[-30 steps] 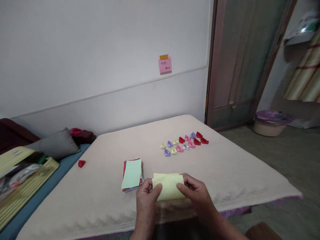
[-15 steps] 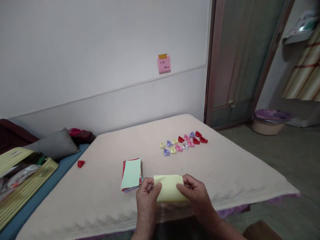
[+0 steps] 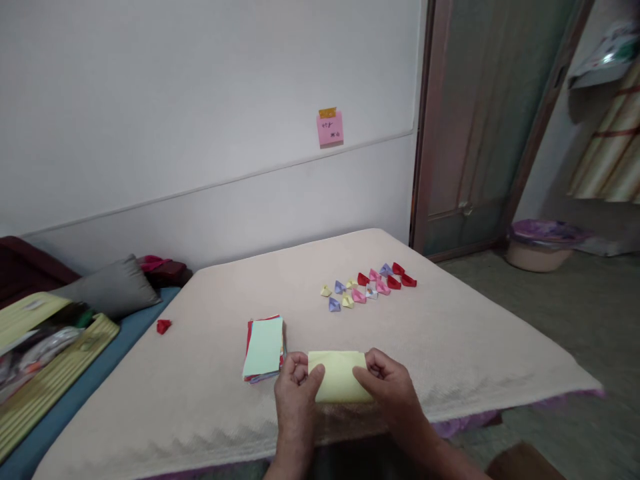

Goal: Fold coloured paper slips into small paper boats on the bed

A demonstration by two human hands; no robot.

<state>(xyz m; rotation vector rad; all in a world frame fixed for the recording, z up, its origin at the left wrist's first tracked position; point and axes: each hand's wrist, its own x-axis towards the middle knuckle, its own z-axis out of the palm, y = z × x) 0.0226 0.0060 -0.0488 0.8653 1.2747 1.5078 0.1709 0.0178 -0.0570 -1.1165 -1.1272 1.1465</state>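
Observation:
A pale yellow sheet of paper (image 3: 341, 380), folded over, is held up near the bed's front edge. My left hand (image 3: 299, 383) pinches its left side, thumb on the near face and fingers curled behind. On the right side my right hand (image 3: 389, 381) grips it the same way. The paper's top edges lie almost level with each other. Just left of my left hand is a stack of coloured paper (image 3: 264, 347) with a light green sheet on top. Beyond the hands, several small folded paper pieces (image 3: 359, 295) in red, pink, purple, yellow and white stand in two rough rows.
The bed (image 3: 210, 413) has a beige cover. A lone red folded piece (image 3: 163, 326) lies at its left. Further left are a grey pillow (image 3: 120, 290) and a yellow box (image 3: 65, 360) of items. A pink note (image 3: 330, 129) is taped to the wall; a lined bin (image 3: 537, 257) stands right.
The folded paper's top edges have come closer into line, and its upper flap looks flatter. Both hands keep their hold. The view has shifted very slightly.

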